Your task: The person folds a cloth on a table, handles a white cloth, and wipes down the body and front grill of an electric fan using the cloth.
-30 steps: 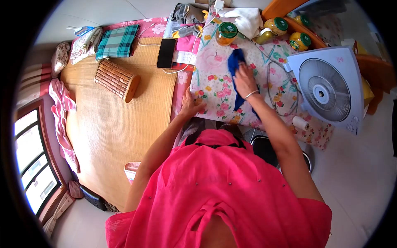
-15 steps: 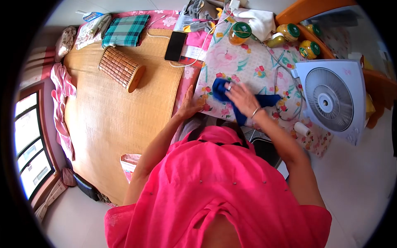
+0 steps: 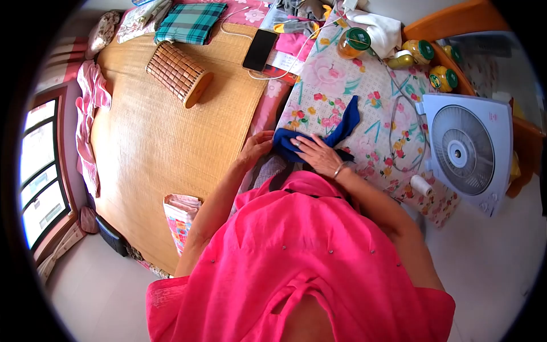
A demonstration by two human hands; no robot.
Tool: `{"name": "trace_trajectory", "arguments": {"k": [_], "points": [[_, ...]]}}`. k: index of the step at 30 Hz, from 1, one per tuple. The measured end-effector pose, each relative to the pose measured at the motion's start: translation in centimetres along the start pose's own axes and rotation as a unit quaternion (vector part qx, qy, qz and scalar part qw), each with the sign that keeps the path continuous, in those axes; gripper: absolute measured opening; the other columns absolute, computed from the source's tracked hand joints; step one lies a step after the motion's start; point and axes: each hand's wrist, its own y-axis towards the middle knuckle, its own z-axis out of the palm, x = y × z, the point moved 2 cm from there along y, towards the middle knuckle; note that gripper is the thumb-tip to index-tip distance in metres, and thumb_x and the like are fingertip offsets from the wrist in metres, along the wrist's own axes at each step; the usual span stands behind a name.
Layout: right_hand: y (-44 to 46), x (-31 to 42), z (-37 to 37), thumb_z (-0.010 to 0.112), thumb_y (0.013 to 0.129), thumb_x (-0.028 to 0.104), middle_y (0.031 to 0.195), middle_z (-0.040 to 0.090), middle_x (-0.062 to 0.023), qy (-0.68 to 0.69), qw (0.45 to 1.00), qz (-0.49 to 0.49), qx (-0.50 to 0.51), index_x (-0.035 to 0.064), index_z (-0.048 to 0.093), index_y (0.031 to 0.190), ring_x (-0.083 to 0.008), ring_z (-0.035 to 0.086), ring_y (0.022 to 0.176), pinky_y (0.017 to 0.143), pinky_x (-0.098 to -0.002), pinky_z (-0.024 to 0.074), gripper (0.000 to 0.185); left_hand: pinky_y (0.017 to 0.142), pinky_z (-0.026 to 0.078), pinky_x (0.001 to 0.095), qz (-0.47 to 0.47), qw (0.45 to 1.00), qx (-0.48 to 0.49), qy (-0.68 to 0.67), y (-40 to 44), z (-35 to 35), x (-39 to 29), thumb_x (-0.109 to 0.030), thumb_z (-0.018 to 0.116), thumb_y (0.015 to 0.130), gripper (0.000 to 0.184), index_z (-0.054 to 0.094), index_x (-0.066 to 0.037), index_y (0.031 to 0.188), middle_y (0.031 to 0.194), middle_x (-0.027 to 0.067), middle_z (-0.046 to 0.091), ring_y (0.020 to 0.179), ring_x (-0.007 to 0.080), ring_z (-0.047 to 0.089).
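A blue cloth [image 3: 343, 126] lies bunched along the near left edge of the flowered table, one strip of it reaching up and to the right. My right hand [image 3: 320, 156] rests flat on it with fingers stretched out, a ring and a bracelet showing. At the table's left corner is my left hand [image 3: 257, 149], fingers extended and their tips at the cloth's left end. Whether those tips touch the cloth or only the table edge is hard to see.
A white fan [image 3: 462, 149] and a white thread spool [image 3: 421, 185] are on the right. Several jars, one being a green-lidded jar [image 3: 353, 43], stand at the back. Left is a mat-covered bed [image 3: 171, 148] with a woven bamboo pillow [image 3: 178, 74] and a phone [image 3: 260, 50].
My right hand has drawn the blue cloth left and nearer to me, to the table's corner. My left hand's fingers have come to the cloth's end. The view has shifted slightly.
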Motion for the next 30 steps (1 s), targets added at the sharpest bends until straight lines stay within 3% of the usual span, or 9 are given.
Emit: {"name": "trace_trajectory", "arguments": {"k": [3, 8, 9, 11, 13, 16, 19, 24, 30], "points": [[-1.8, -3.9, -1.2, 0.048, 0.084, 0.012, 0.149, 0.036, -0.0044, -0.011, 0.999, 0.022, 0.033, 0.0117, 0.057, 0.122, -0.0188, 0.032, 0.138, 0.114, -0.0452, 0.0216, 0.039, 0.084, 0.045, 0.0257, 0.012, 0.999, -0.004, 0.034, -0.1, 0.1, 0.0, -0.017, 0.062, 0.089, 0.037, 0.056, 0.001, 0.121, 0.104, 0.0046, 0.063, 0.093, 0.0106, 0.056], [3.1, -9.7, -3.6, 0.044, 0.089, 0.01, 0.146, 0.039, -0.0107, -0.053, 0.98, 0.183, -0.053, 0.007, 0.05, 0.132, -0.024, 0.033, 0.137, 0.114, -0.0458, 0.0222, 0.044, 0.074, 0.045, 0.0238, 0.005, 0.999, -0.045, 0.022, 0.7, -0.2, 1.6, -0.016, 0.062, 0.089, 0.026, 0.062, 0.001, 0.109, 0.091, 0.0016, 0.064, 0.08, 0.0083, 0.055], [4.4, -9.4, -2.8, 0.043, 0.088, 0.01, 0.146, 0.039, -0.0115, -0.052, 0.979, 0.185, -0.068, 0.0066, 0.05, 0.131, -0.0252, 0.032, 0.138, 0.113, -0.0459, 0.0223, 0.044, 0.072, 0.044, 0.0235, 0.0, 0.998, -0.053, 0.021, 0.8, -0.2, 1.6, -0.016, 0.062, 0.089, 0.024, 0.062, 0.001, 0.107, 0.09, 0.0013, 0.064, 0.078, 0.0081, 0.055], [6.5, -6.9, -2.6, 0.044, 0.087, 0.01, 0.145, 0.041, -0.0112, -0.093, 0.98, 0.176, 0.027, 0.0072, 0.051, 0.13, -0.0258, 0.034, 0.137, 0.114, -0.0455, 0.0218, 0.044, 0.073, 0.045, 0.0232, -0.009, 0.998, -0.053, 0.028, 0.9, -0.1, 1.7, -0.015, 0.063, 0.088, 0.022, 0.063, 0.0, 0.105, 0.089, 0.001, 0.064, 0.079, 0.0079, 0.055], [5.8, -3.4, -0.4, 0.046, 0.085, 0.012, 0.145, 0.04, -0.0101, -0.055, 0.989, 0.128, -0.051, 0.0076, 0.053, 0.129, -0.0249, 0.032, 0.137, 0.114, -0.0454, 0.0208, 0.044, 0.078, 0.046, 0.0231, -0.011, 0.998, -0.036, 0.045, 1.2, -0.7, 1.7, -0.016, 0.065, 0.087, 0.021, 0.064, -0.002, 0.104, 0.092, 0.0013, 0.066, 0.083, 0.008, 0.057], [2.3, 0.6, 0.1, 0.049, 0.085, 0.017, 0.15, 0.032, -0.0067, -0.015, 0.997, 0.08, 0.005, 0.0093, 0.053, 0.128, -0.0218, 0.026, 0.14, 0.115, -0.0453, 0.0188, 0.045, 0.07, 0.045, 0.0219, 0.008, 0.997, -0.026, 0.067, 1.5, -1.1, 1.6, -0.014, 0.065, 0.087, 0.015, 0.063, -0.002, 0.096, 0.085, 0.0, 0.063, 0.075, 0.0071, 0.055], [-1.7, 0.1, -0.1, 0.051, 0.083, 0.015, 0.148, 0.036, -0.0067, 0.015, 0.998, 0.062, 0.004, 0.0099, 0.054, 0.127, -0.0215, 0.029, 0.139, 0.114, -0.0457, 0.02, 0.044, 0.068, 0.045, 0.0215, 0.001, 0.997, -0.033, 0.064, 1.2, -0.4, 0.8, -0.013, 0.065, 0.087, 0.011, 0.062, -0.003, 0.092, 0.081, -0.0008, 0.061, 0.072, 0.0068, 0.054], [-2.7, -7.9, -2.9, 0.049, 0.087, 0.012, 0.145, 0.039, -0.0075, -0.062, 0.966, 0.239, -0.073, 0.0096, 0.054, 0.127, -0.0217, 0.034, 0.136, 0.111, -0.0557, 0.0226, 0.04, 0.066, 0.044, 0.021, -0.006, 0.996, -0.04, 0.079, 1.6, -1.4, 2.2, -0.017, 0.066, 0.086, 0.016, 0.062, -0.003, 0.092, 0.08, -0.002, 0.06, 0.072, 0.006, 0.053], [-4.6, -13.9, -3.7, 0.054, 0.091, 0.021, 0.148, 0.034, -0.01, -0.066, 0.904, 0.412, -0.097, 0.0099, 0.041, 0.139, -0.025, 0.029, 0.139, 0.112, -0.0545, 0.0195, 0.051, 0.066, 0.043, 0.0206, -0.007, 0.996, -0.035, 0.081, 1.6, -1.7, 2.6, -0.018, 0.066, 0.086, 0.017, 0.062, -0.003, 0.093, 0.081, -0.002, 0.059, 0.072, 0.0056, 0.052]]}}
